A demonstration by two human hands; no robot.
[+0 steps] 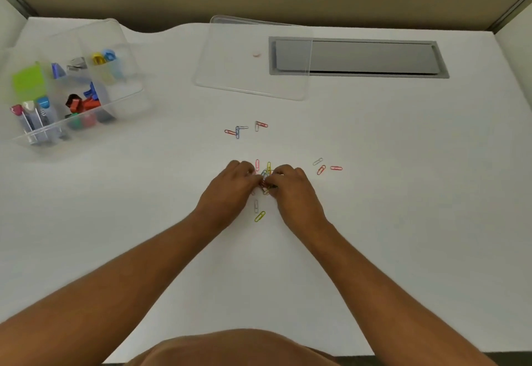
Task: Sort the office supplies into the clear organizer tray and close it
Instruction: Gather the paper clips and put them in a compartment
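Coloured paper clips (264, 177) bunch at frame centre between your hands. Your left hand (230, 190) and right hand (293, 193) curl, fingertips pinching the bunch.

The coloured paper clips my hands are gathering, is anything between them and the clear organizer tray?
Nothing visible. Bare white table lies between the pile of coloured paper clips and the open clear organizer tray at far left; the clear flat lid lies apart, farther back.
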